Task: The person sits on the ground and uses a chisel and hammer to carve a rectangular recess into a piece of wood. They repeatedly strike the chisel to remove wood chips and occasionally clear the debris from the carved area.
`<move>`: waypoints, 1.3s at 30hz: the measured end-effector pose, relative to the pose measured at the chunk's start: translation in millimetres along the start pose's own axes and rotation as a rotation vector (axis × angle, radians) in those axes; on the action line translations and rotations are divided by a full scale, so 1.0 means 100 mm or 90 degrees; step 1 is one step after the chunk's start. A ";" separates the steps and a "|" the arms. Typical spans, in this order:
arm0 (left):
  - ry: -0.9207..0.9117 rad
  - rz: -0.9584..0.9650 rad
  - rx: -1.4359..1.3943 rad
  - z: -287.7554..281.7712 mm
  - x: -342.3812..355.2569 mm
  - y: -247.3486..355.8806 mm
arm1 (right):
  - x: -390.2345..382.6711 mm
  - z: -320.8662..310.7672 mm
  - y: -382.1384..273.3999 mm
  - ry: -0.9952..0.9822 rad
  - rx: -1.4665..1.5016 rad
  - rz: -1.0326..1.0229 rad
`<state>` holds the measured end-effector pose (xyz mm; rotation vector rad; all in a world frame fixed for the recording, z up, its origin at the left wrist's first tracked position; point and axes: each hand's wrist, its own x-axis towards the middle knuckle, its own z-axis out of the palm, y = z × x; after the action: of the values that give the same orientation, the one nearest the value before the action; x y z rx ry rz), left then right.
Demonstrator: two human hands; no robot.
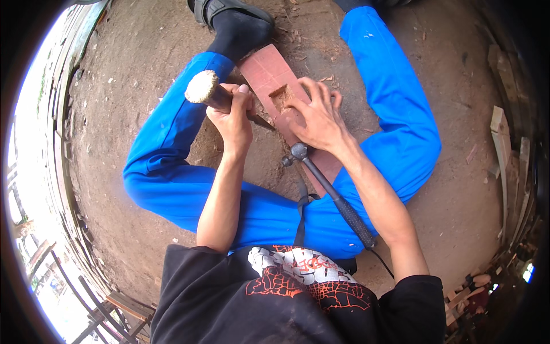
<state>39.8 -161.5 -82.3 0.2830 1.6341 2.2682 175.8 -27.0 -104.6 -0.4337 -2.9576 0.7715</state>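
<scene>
My left hand (232,117) is wrapped round the thick wooden handle of a chisel (216,96). The handle's pale, battered end points up and left; its dark blade slants down beside the board. A reddish wooden board (264,71) lies on the ground between my legs, with a rectangular mortise (281,97) cut into it and wood crumbs inside. Over the board, at the mortise's right edge, my right hand (318,120) has its fingers spread and holds nothing that I can see. A ball-peen hammer (329,186) with a black textured grip rests across the board and my right thigh.
Bare brown ground (143,86) with scattered shavings surrounds my legs. Lengths of timber (501,140) lie along the right side, and cut wood pieces (467,295) are piled at lower right. A dark strap (301,215) hangs at my lap. A plank edge (63,155) runs along the left.
</scene>
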 end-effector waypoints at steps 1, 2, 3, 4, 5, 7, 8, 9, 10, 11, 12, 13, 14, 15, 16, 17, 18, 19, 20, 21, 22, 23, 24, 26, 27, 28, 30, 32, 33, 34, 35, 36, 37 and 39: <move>0.001 0.007 0.004 0.00 0.00 0.01 | 0.02 -0.01 -0.02 0.005 0.004 0.004; 0.003 0.004 0.004 -0.01 0.00 0.00 | 0.05 -0.03 -0.05 0.010 0.008 0.009; 0.005 0.002 0.004 -0.03 0.01 0.00 | 0.06 -0.04 -0.07 0.015 0.012 0.014; 0.007 0.000 0.004 -0.04 0.01 -0.01 | 0.04 -0.03 -0.07 0.001 -0.002 0.003; 0.006 0.000 0.002 -0.03 0.01 -0.01 | 0.02 -0.02 -0.08 -0.013 -0.015 -0.008; 0.005 0.000 -0.001 -0.02 0.02 -0.01 | 0.02 0.01 -0.10 0.008 -0.040 -0.003; 0.004 0.001 -0.002 -0.03 0.02 -0.01 | 0.04 0.03 -0.09 0.041 -0.052 0.011; 0.004 0.002 -0.003 -0.03 0.01 -0.01 | 0.05 0.03 -0.10 0.075 -0.063 0.025; 0.004 0.003 -0.004 -0.03 0.01 -0.01 | 0.04 0.03 -0.10 0.040 -0.049 -0.006; 0.005 0.004 -0.003 -0.03 0.01 -0.01 | 0.02 0.00 -0.10 0.005 -0.035 -0.037; 0.006 0.004 -0.003 -0.03 0.01 -0.02 | 0.02 -0.01 -0.11 -0.029 -0.021 -0.068; 0.007 0.005 -0.002 -0.04 0.01 -0.02 | 0.02 0.01 -0.10 -0.017 -0.039 -0.042; 0.006 0.002 -0.005 -0.04 0.01 -0.02 | 0.03 0.03 -0.10 -0.005 -0.056 -0.016; 0.005 -0.001 -0.009 -0.04 0.01 -0.02 | 0.04 0.04 -0.10 0.008 -0.074 0.010; 0.004 -0.004 -0.012 -0.04 0.01 -0.02 | 0.03 0.03 -0.09 0.022 -0.047 0.002; 0.003 -0.002 -0.011 -0.04 0.01 -0.02 | 0.04 0.00 -0.09 0.037 -0.020 -0.006; 0.003 -0.001 -0.010 -0.04 0.01 -0.02 | 0.04 -0.02 -0.09 0.052 0.008 -0.015; 0.002 0.000 -0.009 -0.04 0.01 -0.01 | 0.02 -0.01 -0.09 0.017 0.009 -0.029; -0.003 0.000 -0.005 -0.04 0.01 -0.02 | 0.00 -0.01 -0.09 -0.018 0.008 -0.042; -0.007 -0.001 -0.001 -0.05 0.01 -0.02 | -0.01 0.00 -0.09 -0.052 0.007 -0.055; -0.012 -0.001 0.003 -0.05 0.02 -0.03 | 0.00 0.01 -0.09 -0.022 -0.013 -0.028; -0.012 -0.001 0.002 -0.05 0.02 -0.02 | 0.03 0.02 -0.10 0.008 -0.032 -0.003; -0.012 -0.001 0.001 -0.04 0.01 -0.02 | 0.04 0.03 -0.10 0.038 -0.050 0.022; -0.010 0.001 0.000 -0.03 0.01 -0.02 | 0.04 0.03 -0.11 0.000 -0.002 -0.016; -0.008 0.003 0.000 -0.04 0.01 -0.03 | 0.04 0.03 -0.12 -0.019 0.022 -0.034; -0.006 0.004 0.000 -0.04 0.01 -0.04 | 0.05 0.05 -0.12 -0.006 -0.003 -0.015; -0.007 -0.001 0.002 -0.04 0.02 -0.02 | 0.08 0.09 -0.13 0.020 -0.054 0.024; -0.007 -0.001 -0.001 -0.04 0.02 -0.01 | 0.09 0.03 -0.14 0.013 -0.021 0.007; -0.006 0.002 -0.004 -0.04 0.02 -0.02 | 0.10 0.01 -0.15 0.009 -0.004 -0.001; -0.006 0.006 -0.008 -0.04 0.02 -0.03 | 0.09 0.03 -0.16 0.000 -0.006 -0.008; -0.007 0.003 -0.004 -0.04 0.02 -0.02 | 0.07 0.05 -0.17 -0.008 -0.010 -0.014; -0.008 0.000 -0.001 -0.04 0.02 -0.02 | 0.05 0.06 -0.18 -0.016 -0.014 -0.019; -0.008 -0.003 0.002 -0.03 0.03 -0.01 | 0.06 0.06 -0.17 0.005 -0.030 -0.001; -0.005 -0.007 0.000 -0.02 0.03 0.00 | 0.10 0.05 -0.18 0.046 -0.060 0.034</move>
<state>36.3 -162.5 -82.7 0.2816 1.6280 2.2562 161.1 -41.6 -100.7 -0.5361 -2.9344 0.6096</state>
